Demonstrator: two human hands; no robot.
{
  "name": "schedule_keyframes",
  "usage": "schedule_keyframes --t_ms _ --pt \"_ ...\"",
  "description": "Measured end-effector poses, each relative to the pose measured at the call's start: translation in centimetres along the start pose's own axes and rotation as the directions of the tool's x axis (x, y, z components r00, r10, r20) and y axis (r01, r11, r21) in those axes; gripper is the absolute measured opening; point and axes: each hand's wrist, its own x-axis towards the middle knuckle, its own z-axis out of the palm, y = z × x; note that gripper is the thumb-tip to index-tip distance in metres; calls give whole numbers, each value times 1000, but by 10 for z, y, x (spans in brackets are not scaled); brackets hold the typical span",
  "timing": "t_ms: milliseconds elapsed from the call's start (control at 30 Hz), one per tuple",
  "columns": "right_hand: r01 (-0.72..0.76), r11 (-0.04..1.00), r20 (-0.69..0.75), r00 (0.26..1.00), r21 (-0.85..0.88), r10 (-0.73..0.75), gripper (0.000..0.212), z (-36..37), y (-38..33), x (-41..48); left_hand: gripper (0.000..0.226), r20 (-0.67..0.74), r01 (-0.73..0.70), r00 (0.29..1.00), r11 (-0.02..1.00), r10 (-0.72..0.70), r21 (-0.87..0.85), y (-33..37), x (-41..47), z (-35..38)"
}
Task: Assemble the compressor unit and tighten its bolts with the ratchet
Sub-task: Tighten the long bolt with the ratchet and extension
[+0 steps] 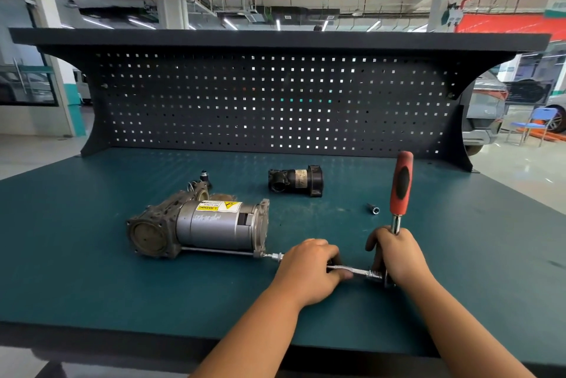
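On the dark green bench [92, 285] the grey metal compressor unit [199, 226] with a yellow warning label lies on its side, left of the middle, and a thin silver extension bar [356, 270] runs from the bolt end at its lower right corner to the head of the red-and-black-handled ratchet [401, 184], whose handle points upward. The left hand [309, 270] is curled round the extension bar, and the right hand [395, 255] grips the steel shaft of the ratchet just above its head. Farther back on the bench, apart from the hands, lie a black cylindrical part [295, 183] and a small silver socket [374, 210]
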Motion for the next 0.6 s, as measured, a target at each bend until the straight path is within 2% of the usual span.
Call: schedule_keyframes --t_ms 167,267,433,600 --pt "91 982 -95 993 164 -76 30 3 8 -10 30 16 -13 1000 1000 14 -22 2 -2 -1" --pt "109 948 -188 981 298 -53 38 1 11 -8 31 21 -95 995 995 95 38 6 -5 -2" --pt "109 904 -300 954 413 22 43 -11 20 1 31 5 -222 975 966 223 130 9 -3 1" --pt "75 861 -340 933 502 117 42 -13 24 6 41 -88 -239 964 963 250 122 4 -2 4"
